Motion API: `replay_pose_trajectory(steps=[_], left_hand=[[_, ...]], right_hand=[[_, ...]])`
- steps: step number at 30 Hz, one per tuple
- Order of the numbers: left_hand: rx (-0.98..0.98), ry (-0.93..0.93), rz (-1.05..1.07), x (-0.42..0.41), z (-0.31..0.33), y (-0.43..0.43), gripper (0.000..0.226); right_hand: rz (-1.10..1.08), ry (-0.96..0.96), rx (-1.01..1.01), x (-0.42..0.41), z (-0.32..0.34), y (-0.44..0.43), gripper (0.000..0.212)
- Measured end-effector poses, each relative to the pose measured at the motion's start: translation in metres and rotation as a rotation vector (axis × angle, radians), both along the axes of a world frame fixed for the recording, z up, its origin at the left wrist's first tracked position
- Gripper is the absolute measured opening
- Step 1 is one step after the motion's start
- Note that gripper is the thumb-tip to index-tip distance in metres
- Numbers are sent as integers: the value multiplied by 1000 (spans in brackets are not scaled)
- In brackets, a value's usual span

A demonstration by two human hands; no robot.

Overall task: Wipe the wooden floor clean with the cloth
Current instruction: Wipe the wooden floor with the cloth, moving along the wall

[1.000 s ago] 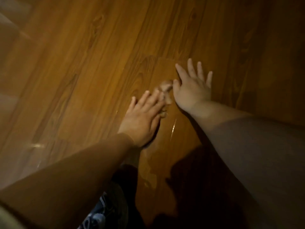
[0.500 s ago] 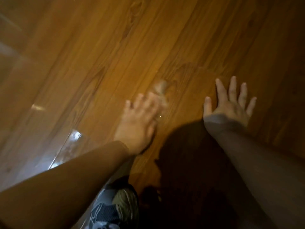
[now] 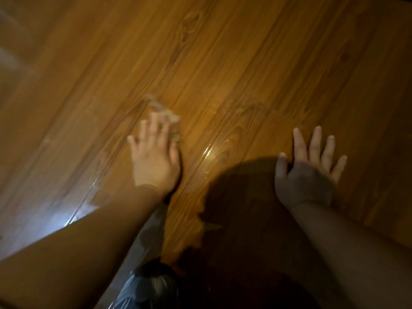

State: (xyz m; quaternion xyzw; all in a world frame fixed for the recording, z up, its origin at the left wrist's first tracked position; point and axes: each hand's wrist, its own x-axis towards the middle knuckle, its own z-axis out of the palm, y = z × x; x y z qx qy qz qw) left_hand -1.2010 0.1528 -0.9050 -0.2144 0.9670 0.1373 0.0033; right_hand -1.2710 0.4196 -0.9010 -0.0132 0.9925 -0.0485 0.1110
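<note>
My left hand (image 3: pixel 153 157) lies flat on the wooden floor (image 3: pixel 223 63) with its straight fingers pressing a small, pale, crumpled cloth (image 3: pixel 163 112); only the cloth's far part shows beyond the fingertips, and it is blurred. My right hand (image 3: pixel 310 168) rests palm down on the floor to the right, fingers spread, holding nothing, a good hand's width from the cloth. A wet, glossy patch (image 3: pixel 214 152) of floor lies between the two hands.
A shoe (image 3: pixel 153 286) sits at the bottom centre, below my left forearm. A dark shadow (image 3: pixel 240 219) covers the floor near my right wrist. Bright glare (image 3: pixel 66 215) marks the floor at the lower left.
My left hand has slid the cloth to the left across the floor. My right hand has moved away to the right and now lies spread apart from the cloth.
</note>
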Motion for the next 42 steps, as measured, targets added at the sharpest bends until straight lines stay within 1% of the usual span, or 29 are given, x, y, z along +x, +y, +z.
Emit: replay_pose_trajectory(steps=[1,2,3,5,8,9,10,11,12,15,16,17,18,19,22,23,24,25,26,28,29,30,31,32,34,36,38,40,42], left_hand=[[6,16,-151,-8,-2,6,53],[1,37,-220,-19,-3,3,51],[-8,45,-192,-32,-5,-5,51],[-33,23,71,-55,-5,-25,54],[-45,-25,526,-83,-9,-36,55],[-45,-32,580,-91,-9,-31,55],[-47,-24,554,-101,-9,-23,55],[-52,2,438,-110,-8,-14,55],[-49,27,233,-118,-6,-2,56],[-17,65,-607,-126,-7,39,58],[-35,43,-805,-128,-6,40,57],[-57,24,-899,-134,-4,31,55],[-74,25,-870,-141,-4,19,55],[-100,22,-726,-150,-5,5,55],[-79,-35,90,-177,-2,-30,55],[-68,-45,252,-185,0,-24,56],[-63,-45,273,-190,2,-8,57],[-58,-35,158,-190,2,14,58],[-45,-10,-73,-185,2,38,59],[-25,-1,-666,-165,1,75,61],[-30,-16,-883,-158,1,77,59],[-39,-18,-977,-158,0,69,57],[-59,-17,-941,-162,0,57,56],[-88,-15,-795,-168,0,43,56],[-80,-30,-383,-179,3,17,55],[-86,-85,-144,-182,2,8,55],[-103,-107,-65,-185,2,17,55],[-92,-97,-20,-189,2,41,55],[-94,-49,-88,-196,-2,76,56]], right_hand=[[4,-6,0,-1,1,1,60],[12,-13,-8,-2,2,1,58],[18,-29,-17,-3,4,1,57],[4,-52,-34,-1,8,1,56],[-39,39,-154,-14,15,-6,49],[-64,90,-203,-28,15,-10,48],[-102,129,-235,-47,15,-14,49],[-145,144,-254,-66,16,-18,51],[-181,136,-251,-84,14,-23,54],[-229,87,-168,-112,1,-25,59],[-241,84,-162,-115,-2,-27,59],[-245,84,-157,-115,-3,-27,59],[-240,88,-151,-114,-3,-25,58],[-234,95,-152,-115,-4,-25,57],[-210,109,-155,-113,-6,-24,55],[-211,117,-169,-113,-7,-25,55],[-213,125,-183,-113,-7,-25,54],[-210,134,-194,-112,-8,-25,54],[-205,143,-202,-112,-9,-24,54],[-192,153,-202,-113,-12,-21,55],[-188,157,-195,-114,-13,-21,56],[-189,157,-185,-114,-13,-21,56],[-199,155,-177,-114,-13,-20,56],[-210,153,-175,-114,-12,-21,56],[-205,138,-199,-112,-8,-24,56],[-155,128,-258,-110,-2,-16,58],[-168,168,-283,-104,2,18,57],[-379,224,-187,-84,-1,81,53],[-626,219,-103,-60,-5,130,57]])
